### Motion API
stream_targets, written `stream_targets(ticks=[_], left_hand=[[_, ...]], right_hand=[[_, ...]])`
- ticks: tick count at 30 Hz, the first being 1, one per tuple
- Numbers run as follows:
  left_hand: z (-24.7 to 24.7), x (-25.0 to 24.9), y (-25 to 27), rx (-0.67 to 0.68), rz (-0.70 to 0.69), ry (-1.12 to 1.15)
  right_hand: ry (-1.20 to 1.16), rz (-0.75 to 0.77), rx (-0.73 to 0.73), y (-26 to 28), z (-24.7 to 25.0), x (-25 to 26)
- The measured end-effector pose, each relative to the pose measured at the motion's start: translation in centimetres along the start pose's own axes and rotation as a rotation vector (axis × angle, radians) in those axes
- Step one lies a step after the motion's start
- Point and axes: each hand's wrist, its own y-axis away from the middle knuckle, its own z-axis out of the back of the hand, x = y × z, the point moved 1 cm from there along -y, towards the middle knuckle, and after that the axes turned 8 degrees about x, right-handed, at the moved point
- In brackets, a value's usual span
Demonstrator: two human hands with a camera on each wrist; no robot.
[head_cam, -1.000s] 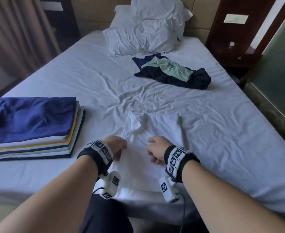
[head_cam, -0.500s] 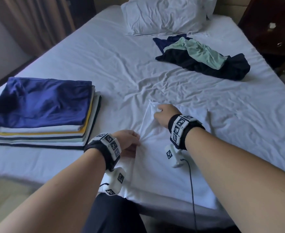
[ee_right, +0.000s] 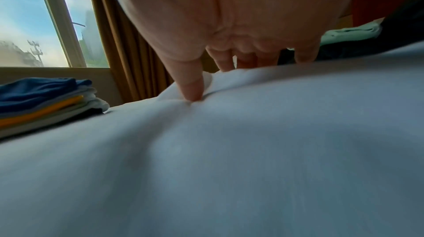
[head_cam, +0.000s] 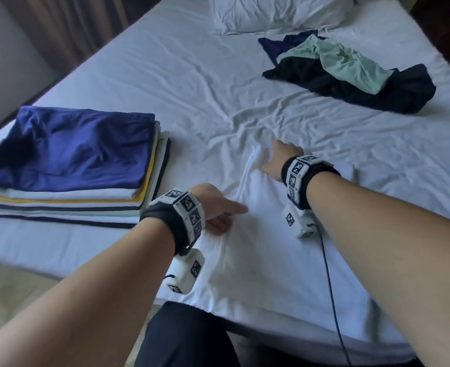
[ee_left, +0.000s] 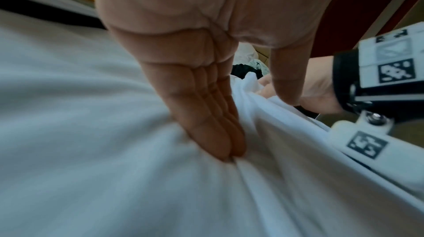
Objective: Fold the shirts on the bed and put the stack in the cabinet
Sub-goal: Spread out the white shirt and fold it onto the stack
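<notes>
The left hand [head_cam: 216,207] lay on the white shirt [head_cam: 266,229] near the close edge of the bed [head_cam: 192,83]. Its fingers [ee_left: 206,123] were straight and packed side by side, and their tips pushed down into the cloth. The thumb [ee_left: 284,77] stuck out to the 3 o'clock side and touched a raised fold of the shirt. The hand pressed the shirt and did not wrap around it. The left arm came in from 7 o'clock.

The right hand [head_cam: 279,161] was farther up the shirt, toward 12 o'clock, at its far corner. The thumb [ee_right: 190,81] pointed down and poked into the cloth. The other fingers [ee_right: 224,61] reached over the far edge of the shirt, and their tips were hidden behind the fold, so I could not tell if they held it. The right arm came in from 4 o'clock, stretched out long.

The white shirt lay flat in the middle of the bed, right in front of the person. Its left side was bunched into a long ridge between the two hands.

A stack of folded shirts [head_cam: 70,168] sat at 9 o'clock, with a blue one on top. A pile of loose shirts [head_cam: 351,72], dark and pale green, lay at 1 o'clock. A white pillow [head_cam: 279,11] sat at 12 o'clock.
</notes>
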Motion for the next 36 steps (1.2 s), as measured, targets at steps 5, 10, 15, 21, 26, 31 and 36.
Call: stream_targets(ticks=[5,10,15,21,26,31,36], left_hand=[[-2.2,-0.5,0.7,-0.044,0.046,-0.467],[-5.0,0.0,3.1,-0.193,-0.036,-0.684],[-6.3,0.7,6.6,-0.307,-0.173,-0.644],[-5.1,-4.7,15.2,-0.341,-0.351,-0.824],[-4.1,-7.1,20.9,-0.464,-0.36,-1.017],[-3.9,-6.9,23.3,-0.576,-0.61,-0.59],[-4.8,-3.3,22.5,-0.65,-0.76,-0.174]], right_hand=[[-0.093,0.088,-0.015,2.0,3.2,-0.2],[-0.118,0.184,-0.104,8.3,7.8,-3.8],[-0.116,0.212,-0.189,16.3,11.6,-7.6],[-0.338,0.176,-0.372,24.7,15.3,-13.0],[-0.565,0.195,-0.514,29.8,16.4,-16.2],[-0.777,0.271,-0.551,33.3,13.9,-17.5],[-0.946,0.278,-0.535,33.5,8.8,-19.0]])
